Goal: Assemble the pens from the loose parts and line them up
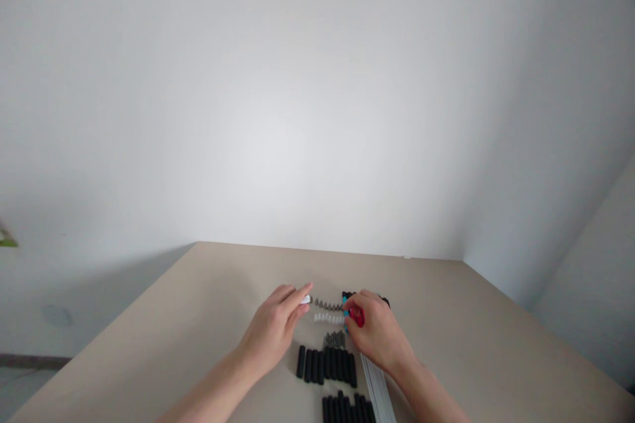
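Pinched between the thumb and fingers of my left hand (278, 314) is a short white tube-like piece (305, 300). A small metal cone tip sits right at its end; whether they touch I cannot tell. My right hand (374, 327) is curled low over the table, with a red piece (356, 315) showing inside the curl. Blue pieces (346, 328) show by its fingertips; what the fingers grip is partly hidden. Between the hands runs a row of metal cone tips (327, 306). Small clear-white pieces (328, 318) and several springs (335, 340) lie nearer to me.
Black tubes (327, 365) lie side by side in front of the springs, with a second black group (348, 408) at the bottom edge. Thin white sticks (378, 386) lie beside my right forearm. Behind the beige table (238, 264) rises a white wall.
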The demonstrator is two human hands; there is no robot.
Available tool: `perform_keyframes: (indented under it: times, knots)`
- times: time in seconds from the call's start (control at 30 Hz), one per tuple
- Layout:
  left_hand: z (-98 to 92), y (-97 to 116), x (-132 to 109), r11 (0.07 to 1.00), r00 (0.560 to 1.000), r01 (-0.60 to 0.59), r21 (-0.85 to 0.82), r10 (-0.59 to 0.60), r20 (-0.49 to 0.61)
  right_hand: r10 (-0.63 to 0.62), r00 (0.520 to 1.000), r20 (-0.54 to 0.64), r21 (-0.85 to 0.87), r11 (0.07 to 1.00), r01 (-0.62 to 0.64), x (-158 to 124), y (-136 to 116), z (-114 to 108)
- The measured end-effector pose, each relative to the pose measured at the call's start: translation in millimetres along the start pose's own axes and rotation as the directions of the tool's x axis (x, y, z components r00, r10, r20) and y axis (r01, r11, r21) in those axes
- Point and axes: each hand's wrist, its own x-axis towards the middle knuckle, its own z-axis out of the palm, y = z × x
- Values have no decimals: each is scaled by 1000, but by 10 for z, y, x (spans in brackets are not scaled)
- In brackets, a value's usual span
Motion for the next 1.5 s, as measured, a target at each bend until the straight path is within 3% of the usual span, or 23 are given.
perform_keyframes:
  times: [0.3,0.5,0.63,0.93,1.5]
  knots:
    - [-17,26,-7,1000,998,14,-16,-13,63,-8,1000,-2,-16,1000,8,10,-18,22]
    - [-20,47,-9,999,996,21,-30,-18,90,-37,984,-177,97,994,55,16,-73,-24]
    - [-29,101,-15,993,987,110,-50,-103,123,-94,985,-144,279,951,131,-27,-203,-23]
    - [-21,139,2,992,981,75,-103,-55,186,-352,927,-129,342,862,375,-92,-316,-55]
    - [-36,186,1,981,974,107,-164,-71,213,-398,902,-168,357,829,432,-110,-298,-2]
